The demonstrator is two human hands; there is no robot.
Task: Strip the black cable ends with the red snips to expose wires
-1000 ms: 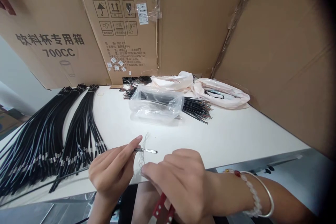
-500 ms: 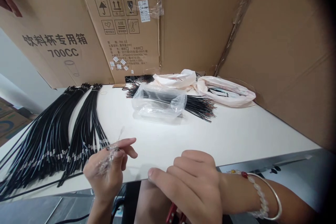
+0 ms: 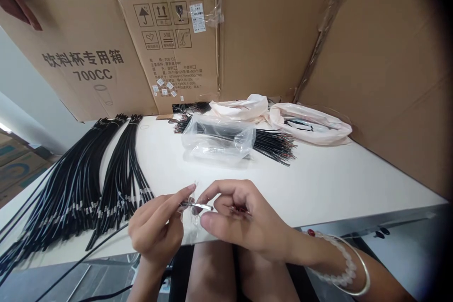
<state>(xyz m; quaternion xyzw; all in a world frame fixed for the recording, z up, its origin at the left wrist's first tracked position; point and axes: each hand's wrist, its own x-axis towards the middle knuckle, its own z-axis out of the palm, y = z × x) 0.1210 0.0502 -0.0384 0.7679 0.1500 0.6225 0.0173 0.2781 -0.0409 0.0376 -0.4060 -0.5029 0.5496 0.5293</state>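
My left hand [image 3: 157,224] is closed on a black cable [image 3: 106,240], which runs in from the lower left. A short silvery piece [image 3: 203,206] sticks out past its fingertips; whether it is the cable's end or part of a tool I cannot tell. Crinkled clear plastic film [image 3: 192,226] hangs between the two hands. Close beside it, my right hand [image 3: 253,219] is curled with thumb and forefinger near the silvery piece. A red-handled tool [image 3: 241,212] is tucked in its palm, mostly hidden.
Black cable bundles [image 3: 120,179] with white tags lie at left. Behind my hands, a clear plastic bag [image 3: 219,144] wraps more black wires [image 3: 274,144]. Pinkish-white bags [image 3: 318,137] stand farther back. Cardboard walls [image 3: 265,33] enclose the white table [image 3: 318,184] at back and right.
My right hand has risen and turned palm inward, meeting my left hand. The left hand has moved slightly right and now grips the black cable. The plastic film is now between both hands.
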